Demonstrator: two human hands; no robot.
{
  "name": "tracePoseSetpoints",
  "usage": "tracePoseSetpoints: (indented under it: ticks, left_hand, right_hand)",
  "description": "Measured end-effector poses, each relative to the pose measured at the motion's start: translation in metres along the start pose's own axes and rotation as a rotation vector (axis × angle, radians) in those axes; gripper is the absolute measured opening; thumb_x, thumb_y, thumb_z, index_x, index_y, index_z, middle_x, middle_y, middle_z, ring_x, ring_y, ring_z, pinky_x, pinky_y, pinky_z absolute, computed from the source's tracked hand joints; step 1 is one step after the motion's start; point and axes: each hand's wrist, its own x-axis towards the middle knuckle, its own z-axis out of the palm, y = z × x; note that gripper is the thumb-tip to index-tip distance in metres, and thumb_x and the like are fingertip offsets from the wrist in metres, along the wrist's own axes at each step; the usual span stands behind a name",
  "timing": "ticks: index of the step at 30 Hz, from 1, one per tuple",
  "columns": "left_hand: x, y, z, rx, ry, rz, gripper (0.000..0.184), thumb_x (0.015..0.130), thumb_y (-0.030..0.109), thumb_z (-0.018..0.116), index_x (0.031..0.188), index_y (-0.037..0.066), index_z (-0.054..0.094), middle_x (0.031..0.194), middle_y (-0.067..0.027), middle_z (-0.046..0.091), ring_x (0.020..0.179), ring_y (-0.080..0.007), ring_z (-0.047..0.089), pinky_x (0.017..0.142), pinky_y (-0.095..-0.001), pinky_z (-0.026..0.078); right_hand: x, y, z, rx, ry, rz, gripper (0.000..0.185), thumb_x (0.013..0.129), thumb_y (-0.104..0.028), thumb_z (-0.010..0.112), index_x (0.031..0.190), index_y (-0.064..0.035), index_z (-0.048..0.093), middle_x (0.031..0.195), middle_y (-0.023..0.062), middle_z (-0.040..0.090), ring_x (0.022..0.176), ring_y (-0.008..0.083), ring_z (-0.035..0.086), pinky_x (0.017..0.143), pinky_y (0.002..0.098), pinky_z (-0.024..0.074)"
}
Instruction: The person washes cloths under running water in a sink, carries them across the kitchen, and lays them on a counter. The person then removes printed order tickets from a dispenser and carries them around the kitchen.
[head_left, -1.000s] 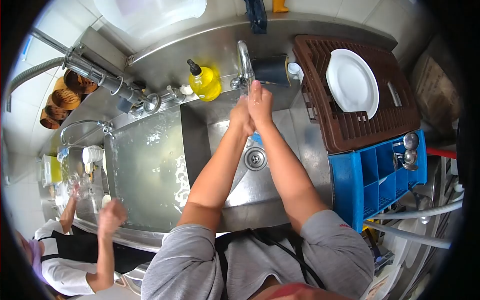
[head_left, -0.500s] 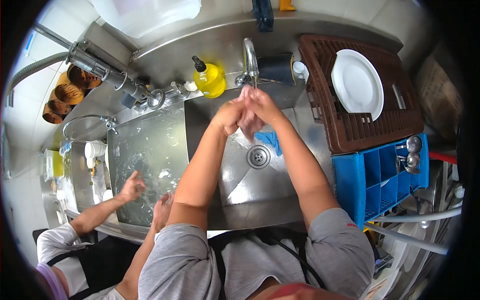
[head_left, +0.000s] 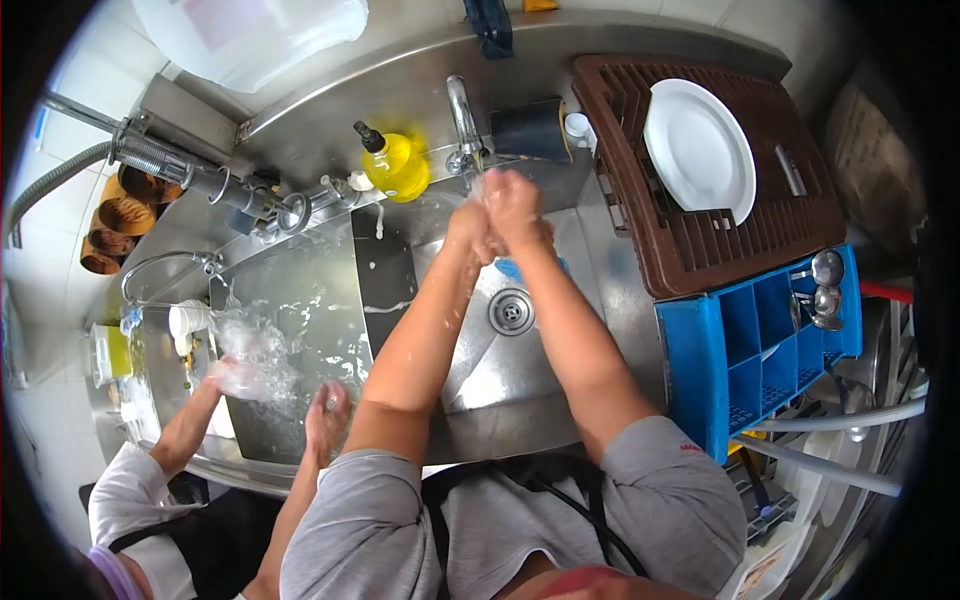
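Observation:
My left hand (head_left: 470, 228) and my right hand (head_left: 514, 205) are pressed together, fingers curled, just below the running tap (head_left: 462, 115). Both are wet and somewhat blurred; whatever lies between them is hidden. Water drips along my left forearm. Under my wrists, a blue cloth (head_left: 515, 268) shows in part inside the metal sink (head_left: 520, 375), close to the round drain (head_left: 512, 312).
Left of me, a co-worker's hands (head_left: 325, 415) are at a water-filled basin (head_left: 300, 290), one splashing. A yellow soap bottle (head_left: 402, 170) stands behind the sink. To the right are a brown rack (head_left: 690, 270) with a white plate (head_left: 705, 150) and a blue divided bin (head_left: 692, 370) holding ladles (head_left: 828, 285).
My hands have closed tighter together, and the pinkish soft-looking thing that hung below them is out of sight. The co-worker's far hand has moved left, raising a splash. The view has shifted slightly.

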Motion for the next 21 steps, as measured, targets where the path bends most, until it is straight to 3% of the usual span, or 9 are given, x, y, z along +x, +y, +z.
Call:
tracePoseSetpoints:
  ticks: [2, 4, 6, 8, 9, 10, 16, 19, 21]
  left_hand:
    - [-0.007, 0.008, 0.034, 0.099, 0.386, -0.022, 0.027, 0.085, 0.03, 0.035, 0.081, 0.005, 0.047, 0.073, -0.0075, 0.052, 0.061, -0.0206, 0.05, 0.055, -0.0322, 0.043]
    - [0.011, -0.027, -0.034, 0.27, 0.222, 0.364, 0.031, 0.084, 0.032, 0.038, 0.085, 0.004, 0.049, 0.074, -0.0091, 0.054, 0.064, -0.0213, 0.052, 0.056, -0.0317, 0.045]
    - [0.014, -0.028, -0.059, 0.148, 0.028, 0.425, 0.031, 0.084, 0.032, 0.039, 0.087, 0.004, 0.051, 0.074, -0.0092, 0.054, 0.063, -0.0209, 0.053, 0.056, -0.0312, 0.044]
    - [0.017, -0.016, -0.071, -0.265, -0.188, 0.155, 0.028, 0.085, 0.029, 0.038, 0.086, 0.005, 0.052, 0.073, -0.0078, 0.054, 0.058, -0.0193, 0.05, 0.054, -0.0306, 0.042]
    - [-0.006, 0.006, 0.007, 0.159, 0.463, -0.002, 0.031, 0.086, 0.03, 0.038, 0.088, 0.002, 0.051, 0.076, -0.0099, 0.055, 0.061, -0.021, 0.052, 0.057, -0.0323, 0.044]
    - [-0.009, 0.011, 0.016, 0.186, 0.436, -0.013, 0.033, 0.086, 0.031, 0.036, 0.086, 0.001, 0.051, 0.077, -0.0105, 0.056, 0.065, -0.0218, 0.054, 0.06, -0.0325, 0.045]
    - [-0.033, 0.065, 0.047, 0.357, 0.067, -0.105, 0.035, 0.08, 0.031, 0.05, 0.085, -0.003, 0.053, 0.076, -0.0133, 0.058, 0.063, -0.0235, 0.056, 0.06, -0.0329, 0.047]
    - [-0.043, 0.047, 0.038, 1.235, 0.121, -0.186, 0.029, 0.067, 0.025, 0.063, 0.077, -0.002, 0.058, 0.07, -0.0097, 0.059, 0.059, -0.0142, 0.054, 0.054, -0.0252, 0.044]
    - [-0.036, 0.037, 0.015, 1.265, 0.243, -0.212, 0.028, 0.066, 0.023, 0.063, 0.077, -0.002, 0.058, 0.069, -0.0095, 0.059, 0.058, -0.0138, 0.055, 0.055, -0.0253, 0.044]
  right_hand:
    - [0.0, 0.004, 0.001, -0.107, -0.014, -0.074, 0.019, 0.074, -0.021, 0.053, 0.064, -0.0047, 0.056, 0.071, 0.0156, 0.057, 0.066, 0.0302, 0.054, 0.058, 0.0334, 0.0428]
    - [-0.021, 0.007, 0.015, -0.244, 0.123, -0.735, 0.016, 0.072, -0.019, 0.055, 0.066, -0.0054, 0.057, 0.073, 0.0173, 0.057, 0.068, 0.0313, 0.055, 0.059, 0.032, 0.0438]
    - [-0.039, -0.034, 0.003, -0.327, 0.205, -0.776, 0.017, 0.065, -0.024, 0.058, 0.063, -0.0074, 0.057, 0.069, 0.0154, 0.057, 0.068, 0.0303, 0.055, 0.067, 0.0362, 0.0398]
    - [-0.02, 0.014, 0.015, -0.164, 0.044, -0.502, 0.013, 0.071, -0.017, 0.055, 0.068, -0.0046, 0.057, 0.063, 0.0156, 0.054, 0.06, 0.0315, 0.054, 0.054, 0.0343, 0.0425]
    - [0.0, 0.025, 0.009, -0.124, 0.035, -0.298, 0.018, 0.073, -0.022, 0.054, 0.068, -0.005, 0.056, 0.063, 0.0159, 0.053, 0.059, 0.0325, 0.053, 0.054, 0.0357, 0.042]
    - [0.016, 0.032, 0.004, -0.396, 0.106, -0.175, 0.025, 0.075, -0.027, 0.053, 0.066, -0.0034, 0.054, 0.063, 0.0144, 0.054, 0.058, 0.0318, 0.052, 0.054, 0.035, 0.0414]
    - [0.024, 0.0, -0.012, 0.191, -0.241, -0.103, 0.031, 0.077, -0.029, 0.054, 0.063, -0.0005, 0.051, 0.062, 0.0106, 0.055, 0.054, 0.0154, 0.052, 0.049, 0.0308, 0.0406]
    - [0.03, -0.048, -0.032, 0.036, -0.26, 0.0, 0.025, 0.074, -0.022, 0.06, 0.064, -0.0013, 0.049, 0.072, 0.006, 0.055, 0.066, 0.0051, 0.048, 0.053, 0.0219, 0.0394]
    - [0.017, -0.045, -0.024, 0.209, -0.282, -0.146, 0.023, 0.071, -0.02, 0.063, 0.067, -0.0016, 0.051, 0.068, 0.0024, 0.053, 0.062, 0.0056, 0.046, 0.05, 0.022, 0.0387]
